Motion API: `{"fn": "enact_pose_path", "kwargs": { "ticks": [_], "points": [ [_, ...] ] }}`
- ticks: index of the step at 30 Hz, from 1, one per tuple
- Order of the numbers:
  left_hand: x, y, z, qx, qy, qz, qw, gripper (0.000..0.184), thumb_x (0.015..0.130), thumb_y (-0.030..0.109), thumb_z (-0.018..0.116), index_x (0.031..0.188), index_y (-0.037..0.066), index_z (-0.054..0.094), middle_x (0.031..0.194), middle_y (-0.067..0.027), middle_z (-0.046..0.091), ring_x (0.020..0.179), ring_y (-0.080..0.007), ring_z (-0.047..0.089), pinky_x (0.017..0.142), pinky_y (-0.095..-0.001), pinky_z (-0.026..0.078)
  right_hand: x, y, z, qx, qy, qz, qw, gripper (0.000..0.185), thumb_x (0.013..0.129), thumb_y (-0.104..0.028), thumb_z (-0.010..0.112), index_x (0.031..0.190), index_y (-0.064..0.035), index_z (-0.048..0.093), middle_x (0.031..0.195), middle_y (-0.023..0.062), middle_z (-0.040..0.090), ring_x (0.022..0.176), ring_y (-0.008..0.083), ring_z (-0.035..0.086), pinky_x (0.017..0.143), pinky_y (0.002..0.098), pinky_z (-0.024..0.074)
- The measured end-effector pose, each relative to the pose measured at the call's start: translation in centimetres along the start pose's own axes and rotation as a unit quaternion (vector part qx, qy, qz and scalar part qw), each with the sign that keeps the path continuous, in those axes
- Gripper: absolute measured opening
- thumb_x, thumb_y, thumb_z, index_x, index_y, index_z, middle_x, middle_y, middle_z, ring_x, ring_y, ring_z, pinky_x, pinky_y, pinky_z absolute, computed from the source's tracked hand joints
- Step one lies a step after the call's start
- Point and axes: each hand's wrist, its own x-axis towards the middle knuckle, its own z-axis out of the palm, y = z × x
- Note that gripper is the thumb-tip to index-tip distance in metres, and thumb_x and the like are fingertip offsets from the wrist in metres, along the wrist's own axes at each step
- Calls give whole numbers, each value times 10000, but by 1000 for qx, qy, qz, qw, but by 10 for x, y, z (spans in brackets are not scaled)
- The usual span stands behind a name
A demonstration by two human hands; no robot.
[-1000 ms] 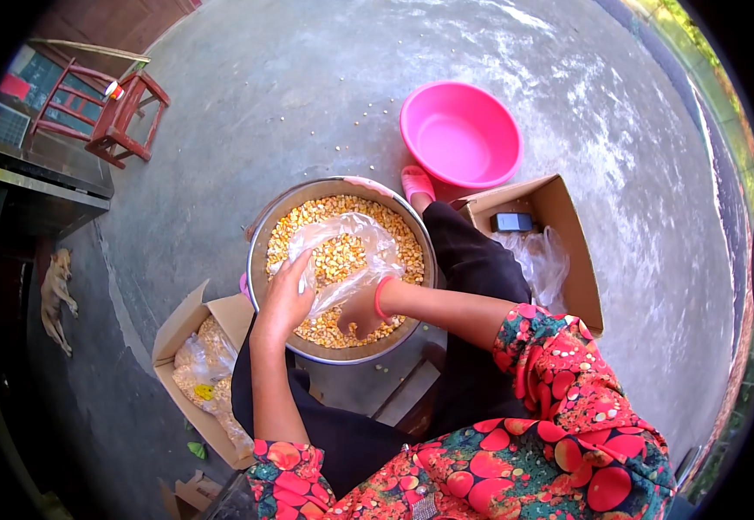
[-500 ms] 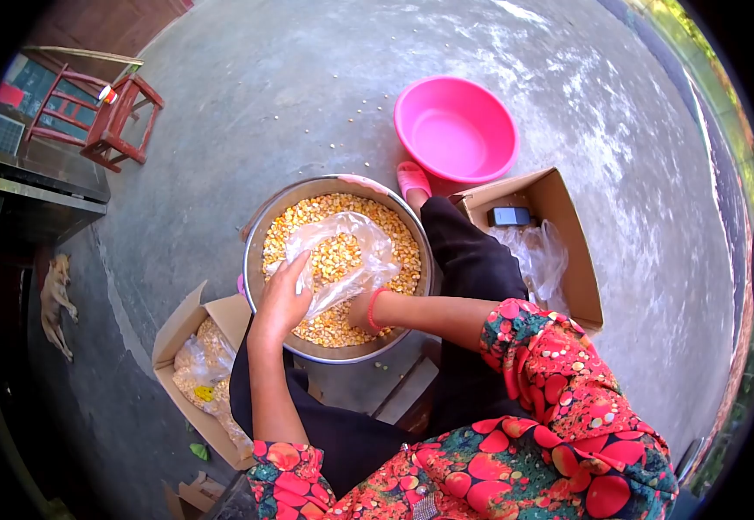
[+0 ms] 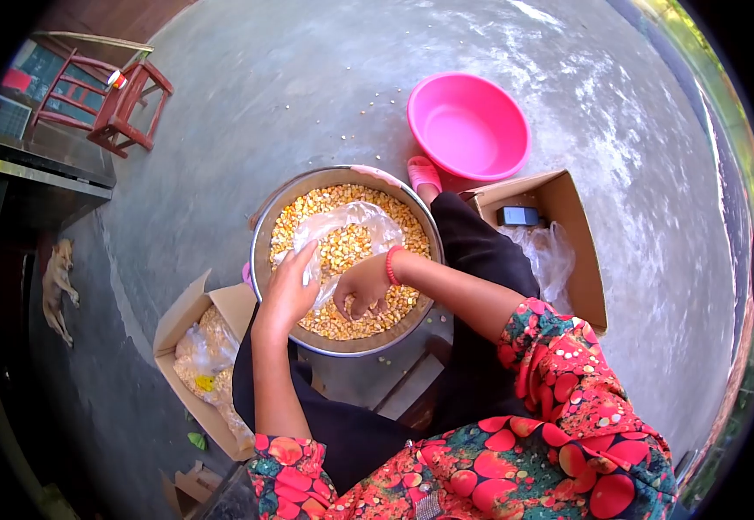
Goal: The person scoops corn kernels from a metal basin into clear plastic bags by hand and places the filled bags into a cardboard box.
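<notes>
A round metal basin [image 3: 260, 251] holds a broad layer of yellow corn kernels [image 3: 303, 210]. On the kernels lies a clear plastic bag [image 3: 368, 218] with its mouth spread, and corn shows inside it. My left hand [image 3: 289, 282] grips the bag's left edge, thumb and fingers closed on the film. My right hand [image 3: 367, 284], with a red beaded band at the wrist, hovers over the lower right of the basin beside the bag. Its fingers are curled downward, and whether kernels are in them is hidden.
A pink tub [image 3: 469, 126] stands beyond my pink-sandalled foot. To the right, a cardboard box [image 3: 587, 260] holds a dark device and plastic bags. Another box [image 3: 188, 394] at the lower left contains bagged pale material. A red chair [image 3: 121, 113] and a lying dog [image 3: 58, 286] are farther left.
My right hand has come up out of the kernels, where its fingers were sunk half a second ago. My left hand keeps its grip on the bag. The view has shifted slightly.
</notes>
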Motion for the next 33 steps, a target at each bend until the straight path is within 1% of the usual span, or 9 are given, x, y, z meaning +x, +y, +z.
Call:
{"fn": "enact_pose_path", "kwargs": {
  "ticks": [10, 12, 16, 18, 19, 22, 25, 28, 33],
  "points": [
    [1, 8, -2, 19, -12, -16, 1000, 610, 679, 35, 538, 1278, 75, 433, 1222, -220, 475, 1165, -364, 426, 981, -386, 343, -9, 2, -26, 43, 297, -19, 954, 260, 745, -161, 618, 976, -40, 607, 883, 126, 626, 761, 185, 628, 615, 310, 524],
    [0, 7, -2, 11, -26, -40, 999, 612, 689, 52, 547, 1288, 93, 432, 1255, -204, 470, 1219, -360, 386, 1010, -377, 318, 4, 20, -24, -151, 450, -206, 856, 272, 736, -185, 617, 971, -49, 622, 877, 129, 647, 847, 245, 625, 759, 349, 495],
    [1, 0, 0, 5, -11, -26, 1000, 622, 685, 51, 550, 1293, 99, 427, 1253, -207, 470, 1216, -360, 389, 1012, -376, 317, 3, 20, -25, -164, 418, -235, 862, 299, 761, -135, 576, 1053, -75, 602, 985, 125, 617, 933, 247, 579, 873, 330, 431],
    [1, 0, 0, 1, -4, -25, 1000, 626, 684, 50, 552, 1295, 102, 425, 1253, -208, 469, 1213, -359, 391, 1013, -376, 316, -5, 13, -28, -130, 363, -132, 913, 273, 749, -174, 592, 996, -60, 622, 976, 120, 629, 867, 254, 615, 789, 361, 494],
    [0, 1, 0, 16, 4, -6, 1000, 615, 684, 43, 541, 1287, 80, 422, 1227, -226, 468, 1163, -370, 425, 982, -392, 343, -20, -10, -26, 34, 221, -24, 974, 267, 771, -151, 570, 1022, -68, 607, 998, 100, 608, 821, 233, 617, 680, 352, 544],
    [0, 0, 0, 33, 15, 18, 999, 601, 688, 40, 530, 1278, 56, 420, 1202, -245, 467, 1110, -382, 461, 950, -408, 371, -7, -5, -9, 25, 23, -30, 999, 299, 790, -122, 536, 1083, -76, 573, 960, 93, 600, 757, 216, 613, 594, 324, 562],
    [0, 4, 0, 20, 9, 0, 1000, 607, 688, 45, 540, 1283, 78, 425, 1223, -245, 462, 1150, -374, 435, 979, -390, 345, 12, 2, 21, -113, 7, 36, 993, 362, 786, -92, 493, 1145, -89, 543, 925, 92, 610, 714, 187, 626, 470, 285, 504],
    [1, 6, -1, 2, 0, -21, 1000, 618, 684, 46, 549, 1288, 100, 430, 1238, -249, 458, 1189, -365, 411, 1006, -372, 321, 40, 35, 48, -415, 167, -29, 894, 393, 783, -120, 505, 1175, -122, 526, 1033, 167, 581, 865, 277, 620, 676, 386, 510],
    [2, 2, 0, -4, 2, -8, 1000, 617, 683, 44, 550, 1286, 96, 432, 1232, -251, 461, 1176, -369, 423, 999, -371, 328, 46, 46, 57, -353, 229, 77, 904, 351, 760, -113, 534, 1109, -96, 567, 1053, 184, 575, 917, 323, 602, 773, 398, 485]
  ]
}}
